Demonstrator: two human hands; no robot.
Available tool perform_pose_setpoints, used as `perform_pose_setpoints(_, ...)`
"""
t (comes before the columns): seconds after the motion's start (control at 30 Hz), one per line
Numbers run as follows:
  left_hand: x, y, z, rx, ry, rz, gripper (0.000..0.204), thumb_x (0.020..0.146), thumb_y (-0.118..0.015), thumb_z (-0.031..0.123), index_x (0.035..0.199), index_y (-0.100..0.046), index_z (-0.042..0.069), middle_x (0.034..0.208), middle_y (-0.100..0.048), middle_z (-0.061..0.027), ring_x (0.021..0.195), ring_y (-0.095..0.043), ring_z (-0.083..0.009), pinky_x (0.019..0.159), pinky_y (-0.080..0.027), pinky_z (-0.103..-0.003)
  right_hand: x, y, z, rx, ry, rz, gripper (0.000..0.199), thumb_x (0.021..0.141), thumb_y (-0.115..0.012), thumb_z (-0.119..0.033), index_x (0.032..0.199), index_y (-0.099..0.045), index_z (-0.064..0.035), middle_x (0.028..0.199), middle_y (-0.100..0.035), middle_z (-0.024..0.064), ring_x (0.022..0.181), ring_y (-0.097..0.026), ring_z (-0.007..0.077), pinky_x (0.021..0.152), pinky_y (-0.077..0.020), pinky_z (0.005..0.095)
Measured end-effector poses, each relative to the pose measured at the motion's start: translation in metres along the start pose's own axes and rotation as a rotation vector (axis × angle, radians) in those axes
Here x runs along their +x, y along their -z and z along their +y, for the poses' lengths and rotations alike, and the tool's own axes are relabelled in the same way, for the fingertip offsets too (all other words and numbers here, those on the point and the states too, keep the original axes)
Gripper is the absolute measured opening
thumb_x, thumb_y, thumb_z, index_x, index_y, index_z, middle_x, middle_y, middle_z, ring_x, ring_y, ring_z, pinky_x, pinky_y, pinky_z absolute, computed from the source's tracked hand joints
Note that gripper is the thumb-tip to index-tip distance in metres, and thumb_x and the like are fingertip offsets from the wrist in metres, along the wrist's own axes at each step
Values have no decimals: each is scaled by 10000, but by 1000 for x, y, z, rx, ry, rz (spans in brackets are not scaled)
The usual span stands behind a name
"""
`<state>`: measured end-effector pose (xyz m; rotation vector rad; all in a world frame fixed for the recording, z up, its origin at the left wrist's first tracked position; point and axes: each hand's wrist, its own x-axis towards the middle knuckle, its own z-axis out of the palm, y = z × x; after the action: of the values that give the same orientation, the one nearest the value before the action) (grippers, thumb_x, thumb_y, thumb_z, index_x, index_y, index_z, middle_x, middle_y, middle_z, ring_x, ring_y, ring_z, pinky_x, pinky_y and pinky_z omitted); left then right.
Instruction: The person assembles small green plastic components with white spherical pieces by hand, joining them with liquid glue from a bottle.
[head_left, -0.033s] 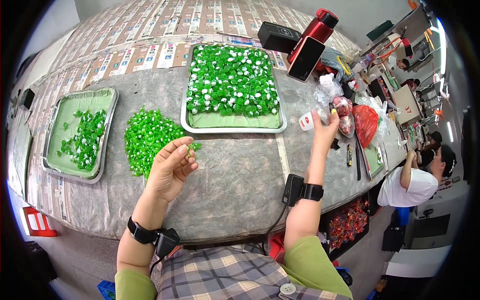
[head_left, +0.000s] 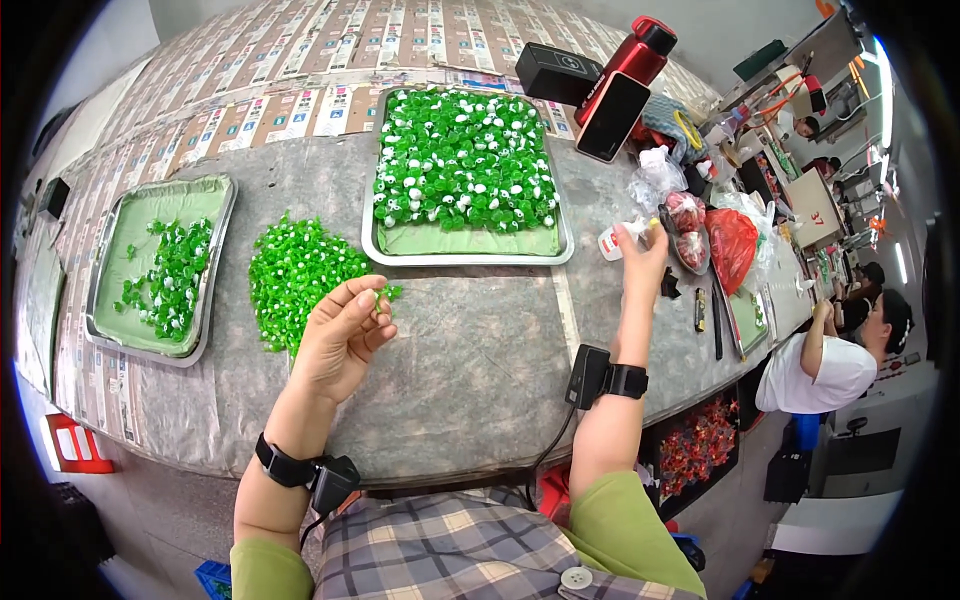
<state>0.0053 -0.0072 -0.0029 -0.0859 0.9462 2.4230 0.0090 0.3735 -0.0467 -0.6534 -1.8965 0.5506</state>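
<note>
My left hand [head_left: 350, 330] is closed in a pinch on a small green plastic piece [head_left: 390, 292] above the near part of the table. Just left of it lies a heap of similar green pieces [head_left: 300, 275]. My right hand [head_left: 642, 262] is at the right, its thumb and fingers apart beside a small white bottle [head_left: 608, 245]. The thumb overlaps the bottle's edge; I cannot tell whether it touches. Something small and yellow shows at a fingertip. Beyond my hands, a metal tray [head_left: 470, 260] carries many green pieces with white eyeball-like balls.
A second tray [head_left: 105, 320] with fewer green-and-white pieces stands at the left. Toward the back right are a black box [head_left: 555, 72], a red bottle [head_left: 650, 50] and a phone [head_left: 612, 118]. Plastic bags [head_left: 730, 245] and a marker-like stick [head_left: 699, 310] lie right. A person [head_left: 825, 365] sits beyond.
My right hand has moved slightly left, bringing the thumb over the edge of the white bottle. My left hand stays nearly still with the green piece.
</note>
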Motion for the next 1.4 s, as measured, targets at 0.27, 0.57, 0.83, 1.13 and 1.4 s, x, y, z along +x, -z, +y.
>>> perform_pose_setpoints(0.27,-4,6,-1,23,-15,-6,148,780,-562,115,908,-543,44,767,-572,-42,677,-566,-104,637,-507,-231,-13,7,-85,576,-199,-463,329,751,-609,-232,950,-500,6,831,-581,87,749,-543,133,635,-411,238)
perform_pose_setpoints(0.57,-1,7,-1,5,48,-70,110,772,-569,93,866,-547,41,742,-564,-32,687,-565,-112,636,-497,-226,-61,41,-183,1011,-26,-558,427,634,-725,-300,855,-489,-22,744,-492,-11,688,-466,40,572,-366,161)
perform_pose_setpoints(0.83,-1,6,-1,36,45,-33,93,783,-553,123,838,-523,54,717,-543,-41,643,-533,-114,606,-483,-244,-76,46,-193,989,158,-614,400,608,-741,-299,767,-508,-15,717,-502,18,616,-496,85,533,-379,195)
perform_pose_setpoints(1.13,-1,7,-2,32,50,-40,103,780,-559,131,832,-524,48,716,-543,-42,640,-531,-109,600,-484,-243,-80,50,-199,885,186,-708,346,637,-725,-254,782,-507,-29,674,-533,27,583,-512,94,510,-398,198)
perform_pose_setpoints(1.4,-1,7,-1,29,52,-53,109,783,-561,139,832,-530,46,716,-551,-38,638,-541,-109,608,-484,-233,-79,49,-200,859,215,-721,335,641,-722,-243,779,-508,-26,671,-529,32,571,-509,100,510,-397,200)
